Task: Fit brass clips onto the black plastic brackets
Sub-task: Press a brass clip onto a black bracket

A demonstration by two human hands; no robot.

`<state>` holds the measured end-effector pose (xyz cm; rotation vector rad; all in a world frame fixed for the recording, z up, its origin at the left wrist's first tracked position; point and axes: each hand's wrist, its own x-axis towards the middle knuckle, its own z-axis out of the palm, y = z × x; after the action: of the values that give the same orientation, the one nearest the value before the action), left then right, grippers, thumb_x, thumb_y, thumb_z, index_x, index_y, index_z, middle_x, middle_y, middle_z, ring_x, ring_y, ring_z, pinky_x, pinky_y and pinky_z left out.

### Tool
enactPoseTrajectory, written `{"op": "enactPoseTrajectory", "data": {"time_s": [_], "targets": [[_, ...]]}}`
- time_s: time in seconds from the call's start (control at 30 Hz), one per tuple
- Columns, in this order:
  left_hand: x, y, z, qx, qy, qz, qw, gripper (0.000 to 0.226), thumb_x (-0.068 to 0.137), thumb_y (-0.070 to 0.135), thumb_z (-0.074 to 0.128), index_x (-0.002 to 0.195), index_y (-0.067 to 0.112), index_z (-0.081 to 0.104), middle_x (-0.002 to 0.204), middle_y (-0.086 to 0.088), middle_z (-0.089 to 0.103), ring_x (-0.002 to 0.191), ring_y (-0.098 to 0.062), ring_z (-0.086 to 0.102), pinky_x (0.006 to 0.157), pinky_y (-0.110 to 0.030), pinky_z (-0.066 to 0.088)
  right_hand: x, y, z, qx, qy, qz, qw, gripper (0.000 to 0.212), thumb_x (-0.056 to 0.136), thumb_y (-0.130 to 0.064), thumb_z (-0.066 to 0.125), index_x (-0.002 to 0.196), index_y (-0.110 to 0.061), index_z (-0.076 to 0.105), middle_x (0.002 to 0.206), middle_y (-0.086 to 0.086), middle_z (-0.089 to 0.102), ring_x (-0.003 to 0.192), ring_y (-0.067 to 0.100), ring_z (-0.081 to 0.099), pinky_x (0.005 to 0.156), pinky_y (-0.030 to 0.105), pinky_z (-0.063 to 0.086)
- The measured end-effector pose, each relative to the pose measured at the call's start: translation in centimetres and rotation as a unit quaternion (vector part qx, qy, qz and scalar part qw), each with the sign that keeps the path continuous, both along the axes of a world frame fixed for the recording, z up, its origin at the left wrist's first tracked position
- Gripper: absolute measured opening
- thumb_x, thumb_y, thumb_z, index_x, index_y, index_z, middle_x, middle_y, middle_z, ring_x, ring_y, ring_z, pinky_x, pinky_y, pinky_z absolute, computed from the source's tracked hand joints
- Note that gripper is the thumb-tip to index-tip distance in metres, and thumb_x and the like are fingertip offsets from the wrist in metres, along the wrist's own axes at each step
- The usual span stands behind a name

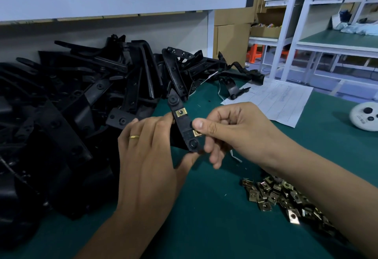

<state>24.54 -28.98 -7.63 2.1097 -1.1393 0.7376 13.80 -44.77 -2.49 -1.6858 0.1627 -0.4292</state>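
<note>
Green tabletop carries loose brass clips just under the right hand, handy for refills, while the left hand grips the black bracket steady so the right can pinch a second clip onto its edge, one clip apparently seated already.

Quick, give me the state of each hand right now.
Left hand: holding the black bracket in its fingers.
Right hand: closed, pinching a brass clip at the bracket's edge.
</note>
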Motion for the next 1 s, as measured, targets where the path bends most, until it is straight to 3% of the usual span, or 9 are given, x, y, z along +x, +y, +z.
{"op": "enactPoseTrajectory", "data": {"time_s": [0.13,0.37,0.47,0.67,0.8,1.0], "targets": [[-0.1,0.0,0.0,-0.004,0.01,-0.008,1.0,0.075,0.072,0.044,0.078,0.135,0.01,0.056,0.122,-0.004,0.063,0.123,-0.022,0.044,0.112,-0.04,0.024,-0.3,-0.6,0.0,0.0,0.008,0.038,0.999,0.029,0.1,-0.018,0.067,0.076,-0.001,0.066,0.066,0.016,0.07,0.052,0.024,0.068,0.052,0.03,0.057],[-0.3,0.1,0.3,-0.008,0.012,-0.052,0.999,0.075,0.072,0.04,0.076,0.137,0.012,0.051,0.122,-0.003,0.062,0.127,-0.019,0.041,0.118,-0.033,0.017,-1.0,-2.5,0.2,0.079,0.053,0.177,0.98,0.025,0.099,-0.004,0.056,0.116,0.011,0.067,0.088,0.019,0.072,0.078,0.027,0.075,0.072,0.036,0.063],[-0.2,0.1,0.4,-0.007,0.031,-0.07,0.997,0.074,0.072,0.044,0.076,0.135,0.011,0.057,0.123,0.0,0.063,0.126,-0.015,0.041,0.117,-0.031,0.019,-1.0,-2.7,0.1,0.09,0.066,0.185,0.976,0.026,0.098,-0.005,0.058,0.116,0.01,0.068,0.089,0.02,0.072,0.079,0.027,0.075,0.073,0.036,0.063],[0.0,0.1,0.5,-0.007,0.035,-0.089,0.995,0.078,0.076,0.043,0.072,0.145,0.012,0.053,0.129,0.006,0.058,0.132,-0.004,0.034,0.12,-0.032,0.019,-0.7,-2.2,0.0,0.107,0.069,0.176,0.976,0.024,0.097,-0.005,0.058,0.113,0.008,0.071,0.087,0.02,0.069,0.077,0.027,0.073,0.078,0.042,0.063],[0.1,0.2,0.4,0.019,0.038,-0.095,0.995,0.085,0.079,0.038,0.073,0.154,0.009,0.046,0.131,0.005,0.057,0.133,-0.012,0.04,0.124,-0.04,0.024,-0.7,-1.7,0.1,0.09,0.07,0.16,0.98,0.022,0.094,-0.007,0.06,0.107,0.007,0.072,0.084,0.02,0.069,0.074,0.027,0.073,0.077,0.041,0.063],[0.3,0.0,0.1,0.021,0.031,-0.099,0.994,0.085,0.078,0.039,0.075,0.152,0.006,0.048,0.132,0.008,0.052,0.134,-0.011,0.038,0.124,-0.031,0.018,-0.4,-1.0,0.2,0.026,0.07,0.111,0.991,0.018,0.089,-0.013,0.067,0.091,0.005,0.069,0.077,0.018,0.066,0.066,0.026,0.069,0.071,0.043,0.065]]}}
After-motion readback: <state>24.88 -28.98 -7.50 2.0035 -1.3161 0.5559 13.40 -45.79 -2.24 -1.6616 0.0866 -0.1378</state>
